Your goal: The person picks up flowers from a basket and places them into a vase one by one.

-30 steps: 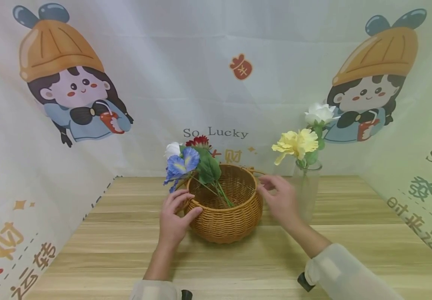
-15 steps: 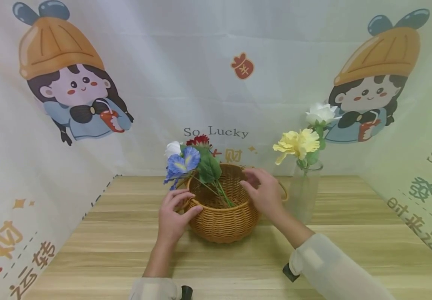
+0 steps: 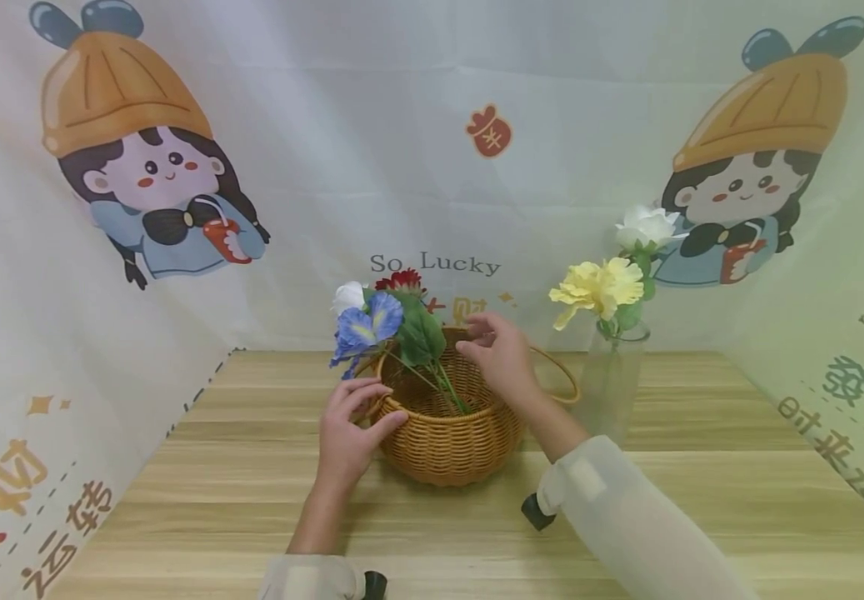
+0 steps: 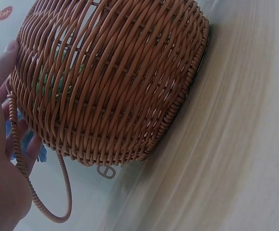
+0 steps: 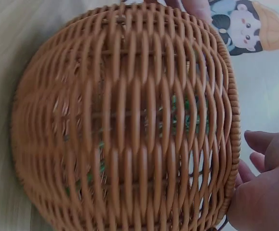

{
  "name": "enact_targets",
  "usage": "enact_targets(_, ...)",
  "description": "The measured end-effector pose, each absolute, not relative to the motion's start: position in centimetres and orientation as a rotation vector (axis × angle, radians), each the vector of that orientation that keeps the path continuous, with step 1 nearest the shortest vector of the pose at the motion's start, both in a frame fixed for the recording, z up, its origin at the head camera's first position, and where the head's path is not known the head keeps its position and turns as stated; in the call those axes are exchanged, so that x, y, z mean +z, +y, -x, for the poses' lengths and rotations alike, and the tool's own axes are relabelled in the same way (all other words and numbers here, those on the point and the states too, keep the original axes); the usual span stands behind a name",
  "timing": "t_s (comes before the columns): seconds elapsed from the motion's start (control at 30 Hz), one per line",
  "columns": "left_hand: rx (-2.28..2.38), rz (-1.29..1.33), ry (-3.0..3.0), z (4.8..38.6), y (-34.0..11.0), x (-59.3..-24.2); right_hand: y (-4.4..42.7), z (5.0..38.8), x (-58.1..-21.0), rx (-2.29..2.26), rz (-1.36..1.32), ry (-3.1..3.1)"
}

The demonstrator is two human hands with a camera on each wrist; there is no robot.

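A round wicker basket (image 3: 450,454) stands on the wooden table, with a blue iris (image 3: 367,327), a white flower (image 3: 349,297) and a dark red flower (image 3: 402,282) leaning over its left side. Their green stems (image 3: 446,387) run down inside. My left hand (image 3: 345,429) grips the basket's left rim between thumb and fingers. In the left wrist view a looped handle (image 4: 64,192) hangs beside that hand. My right hand (image 3: 502,358) hovers over the basket's right rim, fingers loosely bent and holding nothing. The right handle (image 3: 574,379) hangs out to the side.
To the right of the basket stands a clear glass vase (image 3: 611,408) holding a yellow flower (image 3: 598,287) and a white rose (image 3: 647,227). A printed cloth (image 3: 312,167) walls in the back and sides of the table (image 3: 432,533).
My right hand has moved left from beside the right rim and handle to above the basket opening. The left hand keeps its hold on the rim; the flowers stay in place.
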State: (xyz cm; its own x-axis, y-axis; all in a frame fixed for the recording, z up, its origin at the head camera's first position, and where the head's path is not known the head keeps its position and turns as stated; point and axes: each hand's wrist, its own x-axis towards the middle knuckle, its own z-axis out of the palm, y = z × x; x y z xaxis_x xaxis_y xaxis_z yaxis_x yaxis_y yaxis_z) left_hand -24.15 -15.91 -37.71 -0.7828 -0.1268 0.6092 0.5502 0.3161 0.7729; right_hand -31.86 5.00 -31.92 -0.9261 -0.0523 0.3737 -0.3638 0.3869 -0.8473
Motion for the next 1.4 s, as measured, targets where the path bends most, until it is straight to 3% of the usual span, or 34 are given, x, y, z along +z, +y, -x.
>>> enact_targets(0.33,-1.539,0.378,-1.99,24.2,-15.8,-37.9,3.6,33.7,-31.4,2.081,-0.352,-2.315)
enact_targets(0.67,-1.528,0.392,-1.987,24.2,-15.5,-37.9,3.9,34.9,-32.5,2.306,-0.287,-2.345)
enact_targets(1.4,-1.478,0.399,-2.018,24.1,-15.8,-37.6,3.4,34.8,-32.7,2.149,-0.185,-2.754)
